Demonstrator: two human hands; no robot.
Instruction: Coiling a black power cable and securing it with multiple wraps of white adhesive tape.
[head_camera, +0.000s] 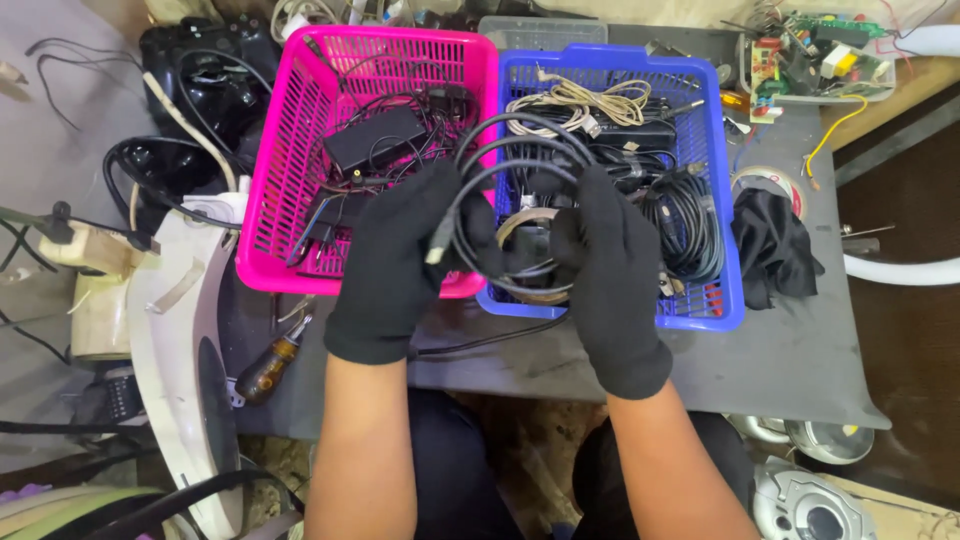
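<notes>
above the seam between a pink plastic basket (290, 150) and a blue plastic basket (712, 180), the black-gloved left hand (395, 265) and right hand (610, 270) both grip a half-coiled black cable (510, 150); its tail hangs loose, coiling seemingly unfinished.

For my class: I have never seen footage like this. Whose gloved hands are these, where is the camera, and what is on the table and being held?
The single picture comes from a camera worn on a person's head, looking down. The left hand and right hand, both in black gloves, hold a coiled black cable together. Behind it on the grey table stand a pink basket with a black adapter and a blue basket full of cables. A screwdriver lies at the left.
</notes>
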